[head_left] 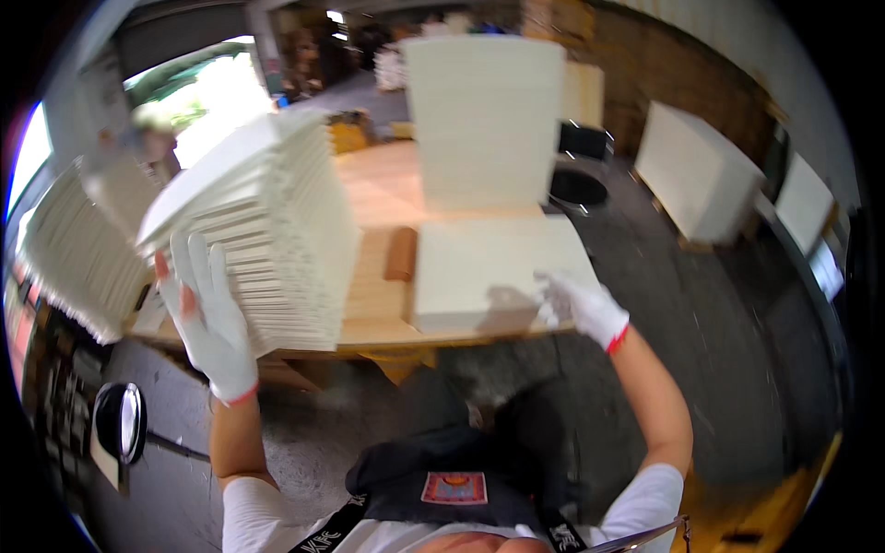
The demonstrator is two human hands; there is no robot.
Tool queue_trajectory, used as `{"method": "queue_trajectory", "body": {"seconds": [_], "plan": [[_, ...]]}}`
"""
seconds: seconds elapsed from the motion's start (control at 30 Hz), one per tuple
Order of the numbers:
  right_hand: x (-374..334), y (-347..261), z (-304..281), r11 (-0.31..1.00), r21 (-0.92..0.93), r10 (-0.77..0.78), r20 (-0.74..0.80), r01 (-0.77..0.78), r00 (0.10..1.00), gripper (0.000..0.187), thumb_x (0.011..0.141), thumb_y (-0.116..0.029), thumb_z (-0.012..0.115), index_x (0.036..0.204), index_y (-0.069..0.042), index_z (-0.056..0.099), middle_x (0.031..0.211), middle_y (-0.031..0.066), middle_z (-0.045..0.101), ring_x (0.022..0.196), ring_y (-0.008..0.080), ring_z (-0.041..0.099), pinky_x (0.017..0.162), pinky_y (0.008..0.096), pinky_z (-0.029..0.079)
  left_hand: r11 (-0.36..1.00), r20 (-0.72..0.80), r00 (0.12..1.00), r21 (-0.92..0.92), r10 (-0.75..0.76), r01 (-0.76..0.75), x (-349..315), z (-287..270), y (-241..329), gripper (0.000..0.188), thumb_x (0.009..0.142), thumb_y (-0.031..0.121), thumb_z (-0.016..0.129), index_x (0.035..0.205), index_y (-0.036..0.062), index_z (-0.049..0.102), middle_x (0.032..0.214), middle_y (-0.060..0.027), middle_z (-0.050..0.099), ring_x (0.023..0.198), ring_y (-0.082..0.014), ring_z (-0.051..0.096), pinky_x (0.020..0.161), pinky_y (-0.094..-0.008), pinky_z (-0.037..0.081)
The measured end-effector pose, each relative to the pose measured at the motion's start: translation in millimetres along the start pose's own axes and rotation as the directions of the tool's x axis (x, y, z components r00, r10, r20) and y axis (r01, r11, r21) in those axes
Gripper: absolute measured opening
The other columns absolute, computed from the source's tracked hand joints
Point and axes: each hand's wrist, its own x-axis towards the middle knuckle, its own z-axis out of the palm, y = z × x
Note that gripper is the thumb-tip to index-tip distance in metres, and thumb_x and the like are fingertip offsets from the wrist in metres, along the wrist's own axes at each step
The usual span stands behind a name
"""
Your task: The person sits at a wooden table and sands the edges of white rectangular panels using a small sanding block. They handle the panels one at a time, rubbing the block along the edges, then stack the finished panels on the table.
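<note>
A low stack of white sheets (pixel 493 263) lies flat at the front of a wooden table (pixel 373 300), its edges fairly even, with the gloved right hand (pixel 583 309) at its near right corner. That hand's fingers are loosely bent and blurred; whether they grip a sheet or merely brush the top cannot be told. Just left of the stack sits a brown block (pixel 400 253). Directly behind rises a tall, neat stack (pixel 484 120), upright and level-sided. To the left, a leaning pile (pixel 300 230) shows stepped, ragged edges; before it the gloved left hand (pixel 205 318) is spread wide and empty, thumb and one fingertip bare, its contact with the pile unclear.

The work appears partway along: the neat tall stack may be finished, the low one looks begun, and the ragged pile probably remains to be handled, though which pile feeds which is not shown. Farther left stands another uneven pile (pixel 78 244). Beyond the table are a dark stool (pixel 578 187), a large white stack (pixel 696 175) on the floor at right, and a bright doorway (pixel 217 97).
</note>
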Motion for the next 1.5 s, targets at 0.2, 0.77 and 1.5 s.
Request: {"method": "queue_trajectory", "body": {"seconds": [0.2, 0.77, 1.5], "plan": [[-57.8, -12.2, -107.0, 0.817, -0.571, -0.32, -0.565, -0.08, 0.76, 0.038, 0.099, -0.04, 0.058, 0.108, -0.005, 0.065, 0.085, 0.0063, 0.069, 0.067, 0.0113, 0.062, 0.06, 0.0266, 0.048, 0.686, 0.686, 0.45, 0.701, -0.572, -0.196, -103.8, 41.4, -113.7, 0.052, 0.081, -0.003, 0.066, 0.132, -0.0006, 0.055, 0.146, -0.0172, 0.052, 0.141, -0.0318, 0.045, 0.116, -0.0409, 0.036], [-22.1, 25.7, -113.6, 0.312, -0.883, -0.356, -0.45, -0.35, 0.819, 0.068, 0.094, -0.07, 0.045, 0.099, -0.005, 0.066, 0.097, 0.0206, 0.07, 0.096, 0.0374, 0.067, 0.086, 0.0445, 0.05, 0.551, 0.647, -0.076, 0.576, -0.759, -0.604, -191.2, 143.5, -328.1, 0.054, 0.075, 0.029, 0.08, 0.123, 0.0117, 0.062, 0.123, -0.012, 0.06, 0.122, -0.0328, 0.054, 0.102, -0.0427, 0.046], [11.4, 42.8, -99.7, 0.726, -0.687, -0.51, -0.549, -0.01, 0.662, 0.053, 0.101, -0.054, 0.04, 0.095, -0.005, 0.06, 0.092, 0.0219, 0.064, 0.092, 0.0426, 0.062, 0.08, 0.047, 0.046, 0.648, 0.65, -0.029, 0.76, -0.76, 0.039, -204.4, 133.5, -377.4, 0.032, 0.089, 0.009, 0.065, 0.121, 0.0062, 0.064, 0.125, -0.0083, 0.066, 0.121, -0.0214, 0.059, 0.103, -0.033, 0.046]]}}
